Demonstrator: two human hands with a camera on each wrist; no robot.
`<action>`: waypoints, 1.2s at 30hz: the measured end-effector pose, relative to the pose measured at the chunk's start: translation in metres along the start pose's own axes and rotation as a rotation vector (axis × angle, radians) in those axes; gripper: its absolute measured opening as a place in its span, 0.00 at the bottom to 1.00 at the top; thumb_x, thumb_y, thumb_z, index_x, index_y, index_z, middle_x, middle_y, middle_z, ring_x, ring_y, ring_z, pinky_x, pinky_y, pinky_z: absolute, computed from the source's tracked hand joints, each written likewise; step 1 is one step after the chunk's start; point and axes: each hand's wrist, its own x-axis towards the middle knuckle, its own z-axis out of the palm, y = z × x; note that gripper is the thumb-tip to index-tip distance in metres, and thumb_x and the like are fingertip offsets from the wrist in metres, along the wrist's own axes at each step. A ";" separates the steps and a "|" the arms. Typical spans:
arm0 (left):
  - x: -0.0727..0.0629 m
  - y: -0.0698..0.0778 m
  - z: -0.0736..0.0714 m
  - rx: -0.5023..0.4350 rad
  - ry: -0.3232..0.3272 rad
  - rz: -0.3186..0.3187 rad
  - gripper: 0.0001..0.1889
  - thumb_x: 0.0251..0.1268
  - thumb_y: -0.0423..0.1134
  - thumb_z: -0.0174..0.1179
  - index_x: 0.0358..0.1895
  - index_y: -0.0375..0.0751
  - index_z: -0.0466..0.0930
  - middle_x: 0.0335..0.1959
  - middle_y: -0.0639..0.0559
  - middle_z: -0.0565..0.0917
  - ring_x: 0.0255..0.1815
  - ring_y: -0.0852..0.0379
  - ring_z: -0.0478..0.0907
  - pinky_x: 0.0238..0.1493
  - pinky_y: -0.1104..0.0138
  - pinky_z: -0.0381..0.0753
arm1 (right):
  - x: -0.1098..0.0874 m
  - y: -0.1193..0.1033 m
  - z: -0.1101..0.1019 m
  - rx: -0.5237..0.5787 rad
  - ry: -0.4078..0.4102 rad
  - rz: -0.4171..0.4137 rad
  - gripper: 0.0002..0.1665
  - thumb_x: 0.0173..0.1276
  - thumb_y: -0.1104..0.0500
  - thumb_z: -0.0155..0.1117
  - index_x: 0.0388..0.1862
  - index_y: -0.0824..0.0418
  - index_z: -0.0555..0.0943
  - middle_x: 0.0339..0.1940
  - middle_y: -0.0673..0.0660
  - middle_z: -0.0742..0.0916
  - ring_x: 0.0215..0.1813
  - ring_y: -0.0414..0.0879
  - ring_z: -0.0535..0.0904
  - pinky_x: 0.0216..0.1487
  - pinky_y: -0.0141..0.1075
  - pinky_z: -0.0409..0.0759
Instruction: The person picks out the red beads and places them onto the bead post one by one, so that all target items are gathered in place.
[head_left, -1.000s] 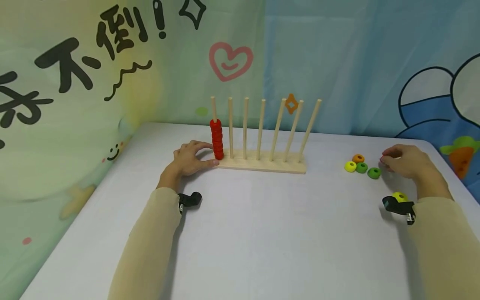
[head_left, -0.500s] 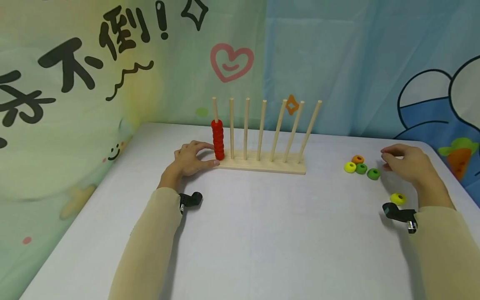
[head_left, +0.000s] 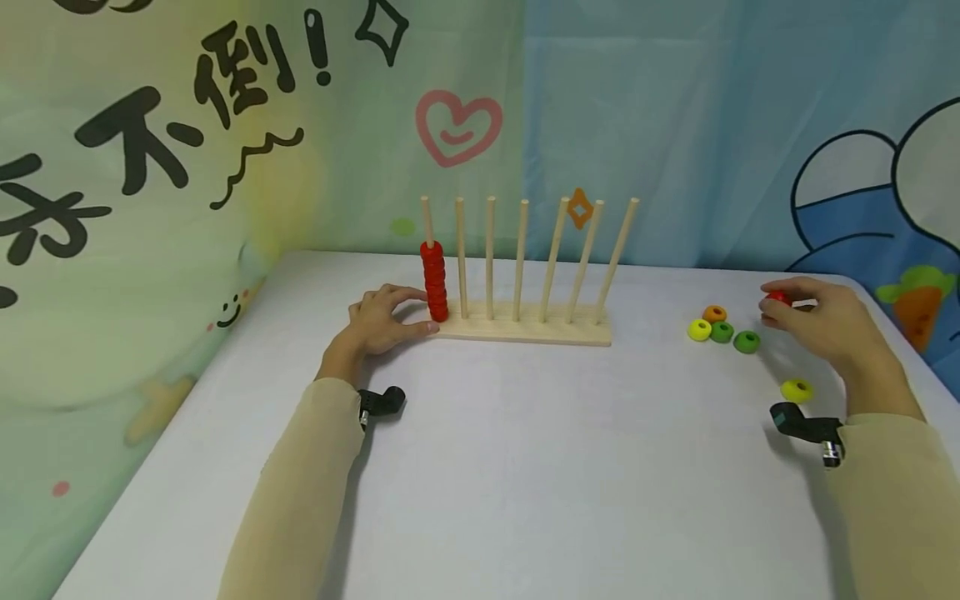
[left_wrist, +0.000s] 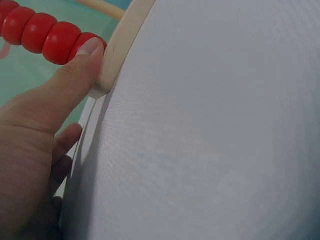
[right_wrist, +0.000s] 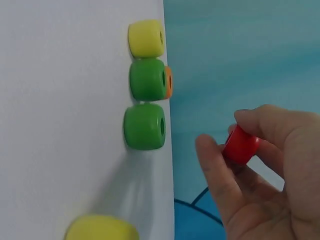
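At the left end of a wooden peg stand, my left hand steadies the base, its thumb across the base edge beside the lowest bead. Red beads are stacked on the leftmost peg, and the other pegs are bare. In the left wrist view the thumb lies against the base corner, with the fingers behind. Above the table's right side, my right hand pinches a single red bead between thumb and fingers.
Left of the right hand lie a yellow bead, an orange bead and two green beads. Another yellow bead lies nearer, beside the right wrist camera. A printed curtain hangs behind the white table.
The right hand has lifted slightly and turned, so the red bead between its fingers now shows. My left hand and the stand have stayed in place.
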 end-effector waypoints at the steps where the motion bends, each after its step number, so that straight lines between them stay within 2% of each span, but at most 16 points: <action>1: 0.000 0.000 0.000 0.000 -0.001 -0.001 0.37 0.53 0.70 0.63 0.67 0.63 0.72 0.71 0.49 0.65 0.71 0.42 0.55 0.64 0.44 0.50 | 0.000 -0.002 0.001 0.007 0.008 0.004 0.43 0.73 0.32 0.46 0.72 0.62 0.66 0.59 0.72 0.76 0.62 0.70 0.63 0.52 0.64 0.67; 4: 0.000 0.000 -0.001 -0.007 0.000 -0.002 0.37 0.53 0.70 0.63 0.67 0.63 0.72 0.71 0.49 0.65 0.71 0.42 0.54 0.64 0.44 0.50 | -0.002 -0.008 0.003 0.019 0.024 0.003 0.42 0.73 0.33 0.46 0.73 0.61 0.66 0.59 0.72 0.78 0.61 0.69 0.66 0.54 0.66 0.65; 7: -0.001 -0.001 -0.002 -0.013 0.005 -0.002 0.38 0.52 0.71 0.63 0.67 0.64 0.72 0.71 0.49 0.65 0.71 0.42 0.54 0.64 0.44 0.50 | -0.003 -0.014 0.004 0.016 0.035 -0.034 0.40 0.74 0.35 0.46 0.74 0.59 0.65 0.57 0.72 0.77 0.56 0.67 0.70 0.53 0.64 0.67; 10: -0.001 -0.003 -0.002 -0.009 0.008 -0.002 0.38 0.52 0.71 0.63 0.67 0.63 0.72 0.71 0.48 0.65 0.71 0.41 0.54 0.63 0.44 0.50 | -0.005 -0.019 0.006 0.025 0.058 -0.086 0.35 0.75 0.37 0.47 0.70 0.58 0.68 0.56 0.67 0.77 0.49 0.62 0.75 0.48 0.56 0.70; 15: -0.001 -0.007 0.000 0.008 0.005 -0.009 0.38 0.52 0.71 0.63 0.67 0.63 0.72 0.71 0.49 0.65 0.71 0.42 0.55 0.63 0.44 0.51 | -0.011 -0.021 0.014 0.045 0.085 -0.115 0.32 0.72 0.34 0.52 0.61 0.56 0.75 0.51 0.59 0.78 0.39 0.52 0.77 0.38 0.41 0.72; 18: 0.000 -0.007 0.002 0.010 0.005 -0.002 0.38 0.51 0.72 0.62 0.67 0.64 0.72 0.71 0.49 0.65 0.71 0.42 0.55 0.63 0.44 0.51 | -0.013 -0.023 0.016 0.049 0.089 -0.124 0.33 0.70 0.33 0.54 0.61 0.55 0.75 0.50 0.58 0.79 0.39 0.51 0.77 0.37 0.36 0.73; 25: 0.001 -0.005 0.004 0.000 0.006 0.005 0.38 0.51 0.72 0.62 0.67 0.64 0.72 0.71 0.49 0.65 0.71 0.42 0.54 0.63 0.44 0.50 | -0.017 -0.029 0.019 0.052 0.087 -0.150 0.29 0.74 0.44 0.55 0.70 0.54 0.71 0.63 0.65 0.74 0.49 0.57 0.77 0.40 0.33 0.73; 28: 0.002 -0.005 0.004 0.006 0.006 0.003 0.38 0.52 0.72 0.62 0.68 0.64 0.72 0.71 0.49 0.65 0.72 0.42 0.54 0.64 0.44 0.50 | -0.019 -0.031 0.019 0.059 0.095 -0.161 0.28 0.75 0.45 0.55 0.69 0.53 0.72 0.63 0.63 0.74 0.49 0.57 0.78 0.38 0.32 0.74; 32: 0.004 -0.004 0.003 0.012 0.010 -0.002 0.37 0.53 0.71 0.62 0.68 0.64 0.72 0.71 0.49 0.65 0.72 0.41 0.54 0.64 0.44 0.50 | -0.022 -0.037 0.020 0.075 0.120 -0.184 0.28 0.74 0.44 0.56 0.68 0.53 0.74 0.63 0.61 0.74 0.46 0.55 0.79 0.36 0.24 0.75; 36: 0.002 -0.003 0.002 -0.002 0.007 -0.011 0.37 0.52 0.70 0.63 0.67 0.63 0.72 0.72 0.48 0.64 0.72 0.41 0.53 0.65 0.43 0.50 | -0.025 -0.044 0.024 0.088 0.118 -0.216 0.29 0.73 0.42 0.57 0.67 0.53 0.74 0.66 0.61 0.74 0.51 0.56 0.76 0.35 0.24 0.74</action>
